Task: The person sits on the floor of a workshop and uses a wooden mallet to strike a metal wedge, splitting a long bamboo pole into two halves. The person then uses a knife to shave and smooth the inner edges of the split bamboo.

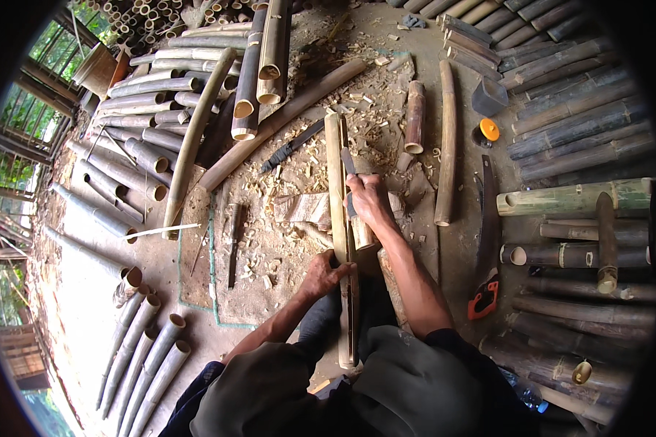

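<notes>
A long split bamboo piece (pixel 337 182) runs upright through the middle, its lower end between my legs. My left hand (pixel 328 273) is closed around it low down, near my knees. Higher up, my right hand (pixel 369 200) grips a knife, its dark blade (pixel 349 162) lying along the right edge of the bamboo. Below that hand shows a pale, round-ended piece (pixel 362 234); whether it is the knife's handle I cannot tell. A pale wooden block (pixel 302 210) lies crosswise under the bamboo.
Shavings cover the mat (pixel 270 247). On it lie a black-wrapped tool (pixel 278 157) and a narrow dark tool (pixel 235 244). To the right are a saw with an orange handle (pixel 484 297), an orange lid (pixel 490 130) and stacked bamboo (pixel 579 149). More bamboo poles (pixel 135 105) fill the left.
</notes>
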The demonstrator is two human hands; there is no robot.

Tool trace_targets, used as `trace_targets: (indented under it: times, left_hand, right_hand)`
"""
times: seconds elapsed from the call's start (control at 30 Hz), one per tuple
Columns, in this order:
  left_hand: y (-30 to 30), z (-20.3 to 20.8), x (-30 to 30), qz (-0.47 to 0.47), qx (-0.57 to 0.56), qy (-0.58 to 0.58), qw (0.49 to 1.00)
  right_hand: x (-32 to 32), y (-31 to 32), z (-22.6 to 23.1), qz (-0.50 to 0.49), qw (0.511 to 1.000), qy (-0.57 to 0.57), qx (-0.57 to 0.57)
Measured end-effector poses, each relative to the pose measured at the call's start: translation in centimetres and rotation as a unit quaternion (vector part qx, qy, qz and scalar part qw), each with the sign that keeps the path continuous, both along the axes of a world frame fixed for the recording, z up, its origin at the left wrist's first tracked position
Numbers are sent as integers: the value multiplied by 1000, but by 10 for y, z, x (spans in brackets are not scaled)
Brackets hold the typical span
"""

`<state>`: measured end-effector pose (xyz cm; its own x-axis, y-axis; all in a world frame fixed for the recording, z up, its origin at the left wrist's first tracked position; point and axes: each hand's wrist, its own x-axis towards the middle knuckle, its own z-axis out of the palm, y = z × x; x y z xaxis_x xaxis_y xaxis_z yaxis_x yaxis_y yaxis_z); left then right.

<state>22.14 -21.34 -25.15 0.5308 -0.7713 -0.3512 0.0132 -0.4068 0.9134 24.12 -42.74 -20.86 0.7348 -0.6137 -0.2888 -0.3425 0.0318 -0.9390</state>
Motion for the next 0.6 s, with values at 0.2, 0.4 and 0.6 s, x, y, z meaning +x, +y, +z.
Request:
trace_targets:
  times: [0.2, 0.4, 0.6]
  left_hand:
    - [-5, 7, 1, -9, 8, 5, 1000]
    - [3, -10, -3, 20, 10, 27, 999]
    - [-4, 5, -2, 4, -19, 52, 998]
  right_hand:
    - [18, -26, -14, 32, 991, 26, -129]
    - [-17, 4, 17, 25, 996, 43, -73]
    - [-17, 2, 16, 4, 997, -10, -76]
